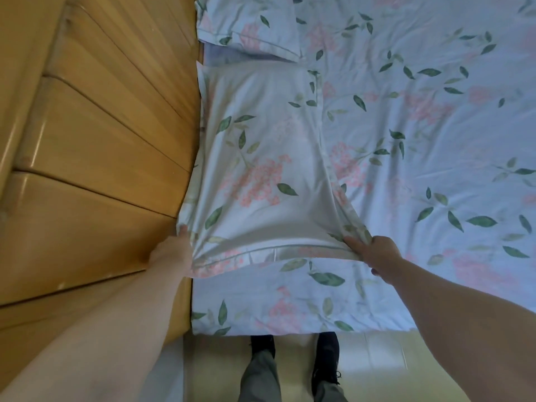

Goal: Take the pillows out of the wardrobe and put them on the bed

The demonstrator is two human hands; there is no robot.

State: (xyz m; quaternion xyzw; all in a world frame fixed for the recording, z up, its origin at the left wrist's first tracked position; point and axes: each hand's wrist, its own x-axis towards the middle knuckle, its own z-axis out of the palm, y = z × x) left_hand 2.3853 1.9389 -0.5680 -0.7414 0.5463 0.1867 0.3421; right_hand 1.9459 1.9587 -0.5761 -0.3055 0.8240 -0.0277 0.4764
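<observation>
A pale blue pillow printed with pink flowers and green leaves lies on the bed, tight against the wooden headboard. My left hand grips the pillow's near left corner beside the headboard. My right hand pinches its near right corner, and the cloth bunches there. A second pillow in the same print lies farther along the headboard, at the top of the view. The bed sheet has the same floral pattern.
The wooden slatted headboard fills the left side. My legs and dark shoes stand on a yellowish floor at the bed's near edge. The bed stretches far to the right.
</observation>
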